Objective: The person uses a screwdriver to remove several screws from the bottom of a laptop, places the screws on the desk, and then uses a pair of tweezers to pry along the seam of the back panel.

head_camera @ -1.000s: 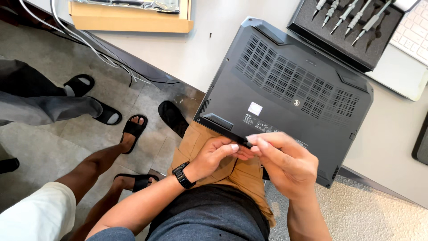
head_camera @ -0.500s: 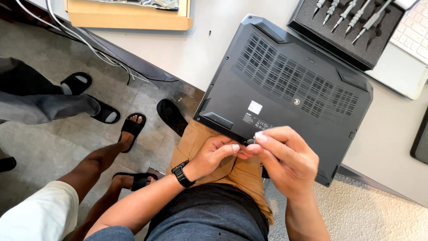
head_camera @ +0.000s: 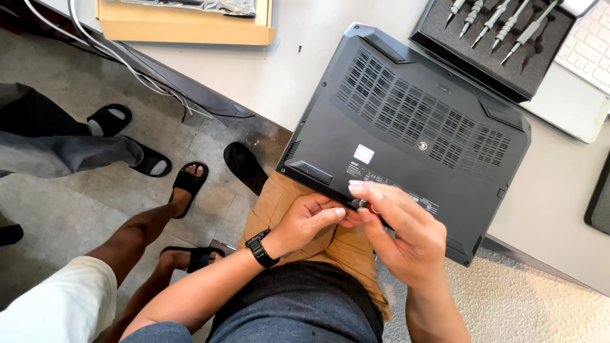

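A black laptop (head_camera: 419,133) lies upside down on the white table (head_camera: 279,70), its vented bottom cover facing up and its near edge hanging over the table edge above my lap. My right hand (head_camera: 400,238) pinches a small screwdriver (head_camera: 361,204) with a silver and red grip, its tip at the laptop's near edge. My left hand (head_camera: 311,219), with a black watch on the wrist, meets the right at that spot, its fingertips touching the tool. What lies under the tip is hidden by my fingers.
A black foam tray (head_camera: 492,41) with several small screwdrivers sits at the back right, next to a white keyboard (head_camera: 588,47). A cardboard box (head_camera: 184,22) sits at the back left. Cables (head_camera: 121,63) hang off the table. Other people's sandalled feet (head_camera: 184,184) stand on the floor to the left.
My hands have stayed at the laptop's near edge; the right hand's fingers have shifted slightly around the screwdriver. The laptop has not moved.
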